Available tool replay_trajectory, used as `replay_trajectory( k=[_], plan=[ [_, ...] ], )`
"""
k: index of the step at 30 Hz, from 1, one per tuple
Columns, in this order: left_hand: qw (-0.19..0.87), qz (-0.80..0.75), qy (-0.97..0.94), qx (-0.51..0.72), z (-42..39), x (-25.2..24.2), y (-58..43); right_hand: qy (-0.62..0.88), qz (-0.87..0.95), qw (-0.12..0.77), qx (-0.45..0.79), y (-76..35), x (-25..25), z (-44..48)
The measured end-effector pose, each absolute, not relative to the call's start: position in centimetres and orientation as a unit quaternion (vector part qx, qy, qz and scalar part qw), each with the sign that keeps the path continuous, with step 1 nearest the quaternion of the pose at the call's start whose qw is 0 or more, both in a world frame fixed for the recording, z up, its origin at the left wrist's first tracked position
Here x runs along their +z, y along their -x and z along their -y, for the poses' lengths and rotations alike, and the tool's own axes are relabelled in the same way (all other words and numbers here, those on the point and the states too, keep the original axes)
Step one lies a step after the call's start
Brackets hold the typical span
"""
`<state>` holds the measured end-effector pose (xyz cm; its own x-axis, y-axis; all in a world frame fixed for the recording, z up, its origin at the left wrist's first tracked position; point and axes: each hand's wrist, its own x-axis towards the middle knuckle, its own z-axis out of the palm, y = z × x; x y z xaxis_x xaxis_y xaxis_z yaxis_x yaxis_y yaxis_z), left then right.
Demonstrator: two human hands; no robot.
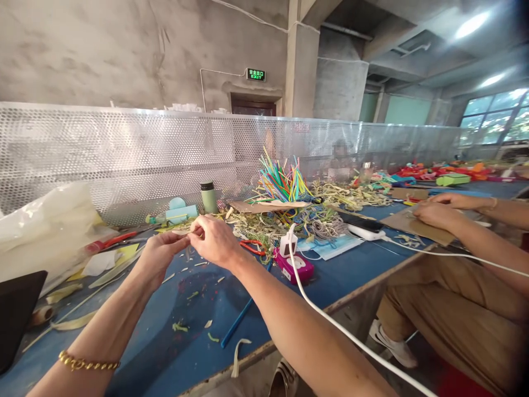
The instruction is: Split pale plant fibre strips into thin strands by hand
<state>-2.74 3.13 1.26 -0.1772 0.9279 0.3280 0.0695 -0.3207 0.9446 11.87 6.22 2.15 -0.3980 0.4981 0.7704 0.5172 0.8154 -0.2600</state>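
My left hand (163,252) and my right hand (215,240) meet above the blue tabletop (165,331). Between their pinched fingertips is a small pale strip (183,232) that looks like dried husk, mostly covered by the fingers. Just behind my hands stand a green bottle with a black lid (209,199) and a light blue cylinder (182,213). Scraps of similar pale husk (242,350) lie in front, near a thin blue stick (243,322). Red-handled scissors (253,246) rest right of my right hand.
Bundled colourful sticks (285,182) rise from a heap of dried strips (351,196). A white cable (326,314) crosses my right forearm's side, near a magenta box (293,268). A co-worker's hands (440,214) work at right. A plastic bag (45,231) and black tablet-like object (19,314) are left.
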Motion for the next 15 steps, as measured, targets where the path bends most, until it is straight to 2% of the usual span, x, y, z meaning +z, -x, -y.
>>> replay_trajectory(
  k=[8, 15],
  plan=[
    [0.302, -0.471, -0.578, 0.595, -2.9, 1.3, 2.3, 0.317, 0.842, 0.435, -0.047, -11.7, 2.2, -6.1],
    [0.171, -0.542, -0.621, 0.540, -3.6, 0.3, 2.5, 0.342, 0.854, 0.377, -0.111, -12.1, 2.1, -5.8]
  ],
)
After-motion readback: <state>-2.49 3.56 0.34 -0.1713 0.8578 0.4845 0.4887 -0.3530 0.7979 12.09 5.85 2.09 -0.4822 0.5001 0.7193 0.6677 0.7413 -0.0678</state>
